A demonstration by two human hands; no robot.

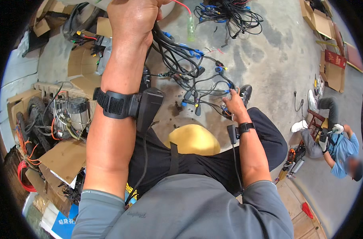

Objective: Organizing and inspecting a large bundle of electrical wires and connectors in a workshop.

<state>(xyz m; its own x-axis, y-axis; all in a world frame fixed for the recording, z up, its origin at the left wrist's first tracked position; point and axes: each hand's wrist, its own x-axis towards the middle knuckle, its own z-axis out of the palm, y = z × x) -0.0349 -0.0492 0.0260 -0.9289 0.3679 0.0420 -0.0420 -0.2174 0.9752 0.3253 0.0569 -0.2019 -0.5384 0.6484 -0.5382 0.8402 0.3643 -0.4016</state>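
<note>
My left hand (135,19) is raised at the top of the view, its fingers closed around a bundle of black cables (169,50) that hangs to the floor. Blue connectors (196,53) sit along these cables. Beside that hand dangles a red wire with a clear green-tinted tube (190,28). Lower right, my right hand (235,103) touches the cables near a blue connector, fingers partly spread; whether it grips a cable cannot be told. A second heap of black cables (229,15) lies beyond. Between my legs is a rounded yellow object (193,139).
At left are cardboard boxes (63,155), an electric motor (77,112), tyres and a red cable coil (23,176). A seated person (339,149) in white gloves holds a tool at right, near a black plug lead (299,103). Small debris lies on the concrete floor.
</note>
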